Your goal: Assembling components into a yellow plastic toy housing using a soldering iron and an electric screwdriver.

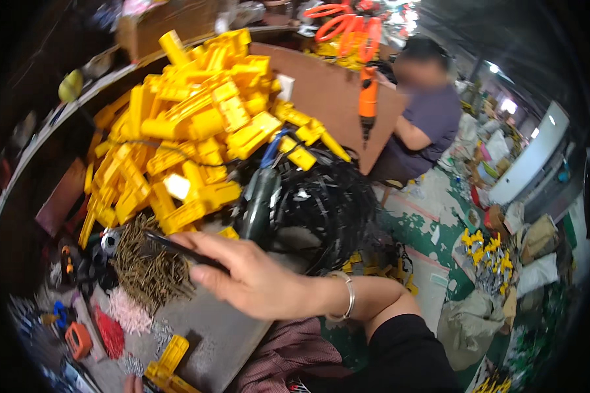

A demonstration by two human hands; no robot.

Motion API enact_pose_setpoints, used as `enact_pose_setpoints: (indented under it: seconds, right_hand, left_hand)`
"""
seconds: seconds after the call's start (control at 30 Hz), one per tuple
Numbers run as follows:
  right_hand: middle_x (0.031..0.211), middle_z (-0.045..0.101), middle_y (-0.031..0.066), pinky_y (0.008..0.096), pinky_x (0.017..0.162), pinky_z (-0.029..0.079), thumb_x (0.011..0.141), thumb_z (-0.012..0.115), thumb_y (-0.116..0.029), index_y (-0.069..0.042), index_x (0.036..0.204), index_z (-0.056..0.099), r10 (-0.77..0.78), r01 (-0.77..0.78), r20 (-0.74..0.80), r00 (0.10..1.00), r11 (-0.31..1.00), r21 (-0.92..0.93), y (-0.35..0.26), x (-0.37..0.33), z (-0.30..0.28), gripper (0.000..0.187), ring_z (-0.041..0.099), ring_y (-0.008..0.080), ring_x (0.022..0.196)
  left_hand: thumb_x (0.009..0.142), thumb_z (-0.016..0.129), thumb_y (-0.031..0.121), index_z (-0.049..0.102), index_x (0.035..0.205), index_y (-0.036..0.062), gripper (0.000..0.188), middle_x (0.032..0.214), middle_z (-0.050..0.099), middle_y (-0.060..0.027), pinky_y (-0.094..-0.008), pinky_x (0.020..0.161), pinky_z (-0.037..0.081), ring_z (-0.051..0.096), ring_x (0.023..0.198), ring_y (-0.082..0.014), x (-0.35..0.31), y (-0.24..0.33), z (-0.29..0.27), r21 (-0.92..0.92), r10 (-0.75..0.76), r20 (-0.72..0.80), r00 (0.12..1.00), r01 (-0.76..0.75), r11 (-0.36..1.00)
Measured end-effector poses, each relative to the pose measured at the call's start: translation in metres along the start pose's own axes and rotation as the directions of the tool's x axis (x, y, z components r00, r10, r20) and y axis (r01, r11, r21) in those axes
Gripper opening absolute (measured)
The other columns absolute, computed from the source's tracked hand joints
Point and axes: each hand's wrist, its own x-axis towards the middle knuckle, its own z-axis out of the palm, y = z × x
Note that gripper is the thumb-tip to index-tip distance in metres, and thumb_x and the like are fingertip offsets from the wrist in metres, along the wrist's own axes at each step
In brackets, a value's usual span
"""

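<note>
One dark piece (168, 243), seemingly slender, is in the right hand (252, 280).

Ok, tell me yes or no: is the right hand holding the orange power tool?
No, the orange power tool hangs beneath the coiled orange hose, apart from the right hand, which holds a dark slender object.

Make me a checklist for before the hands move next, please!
1. Right hand holding the black object: ok, thumb and fingers grip it.
2. Left hand fully visible: not ok, only fingertips show.
3. Left hand gripping the nearby yellow part: cannot tell.
4. Thin brown pieces in one pile: ok, heaped together.
5. Orange power tool away from both hands: ok, it hangs well apart.
</note>
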Motion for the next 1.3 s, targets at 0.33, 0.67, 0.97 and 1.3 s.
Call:
enact_pose_setpoints:
  seconds: [0.33, 0.67, 0.97, 1.3]
  right_hand:
    - [0.091, 0.064, 0.0113, 0.0221, 0.047, 0.044, 0.100, 0.045, -0.028, 0.000, 0.144, 0.034, 0.197, -0.180, 0.052, 0.979, 0.714, 0.677, -0.031, -0.010, 0.043, 0.054, 0.055, 0.0112, 0.054]
    - [0.129, 0.054, 0.0184, 0.0411, 0.106, 0.036, 0.083, 0.065, -0.009, -0.002, 0.134, 0.050, -0.156, 0.330, 0.321, 0.934, 0.720, -0.611, 0.045, -0.042, 0.082, 0.054, 0.049, 0.0325, 0.124]
    - [0.077, 0.060, 0.0066, 0.0321, 0.055, 0.048, 0.078, 0.073, -0.007, -0.006, 0.097, 0.066, -0.040, 0.225, 0.605, 0.795, 0.946, -0.233, 0.042, -0.041, 0.123, 0.021, 0.061, 0.0236, 0.063]
    - [0.072, 0.063, 0.0071, 0.0274, 0.050, 0.044, 0.076, 0.071, -0.001, -0.003, 0.085, 0.067, -0.084, -0.018, 0.485, 0.871, 0.979, 0.203, 0.062, -0.033, 0.134, 0.010, 0.059, 0.0172, 0.057]
  left_hand:
    - [0.095, 0.060, 0.013, 0.064, 0.121, 0.0012, 0.029, 0.077, 0.068, -0.0057, -0.0261, 0.067, 0.051, 0.065, 0.070, -0.0121, 0.000, 0.036, 0.011, -0.673, 0.133, 0.736, 0.663, 0.696, 0.253]
    - [0.069, 0.060, 0.009, 0.063, 0.090, 0.0068, 0.022, 0.070, 0.057, -0.0025, -0.0325, 0.053, 0.049, 0.061, 0.060, -0.0193, -0.001, 0.036, 0.040, -0.084, 0.079, 0.147, 0.986, -0.067, 0.994]
    - [0.078, 0.067, 0.019, 0.054, 0.077, 0.0085, 0.016, 0.070, 0.052, -0.0044, -0.0335, 0.058, 0.048, 0.059, 0.066, -0.0205, -0.004, 0.024, 0.004, -0.124, 0.027, 0.082, 0.996, -0.017, 0.992]
    - [0.085, 0.071, 0.015, 0.069, 0.090, 0.0006, 0.015, 0.080, 0.068, -0.0097, -0.0323, 0.062, 0.050, 0.067, 0.070, -0.0225, 0.028, -0.015, -0.018, -0.719, -0.035, 0.545, 0.838, 0.488, 0.495]
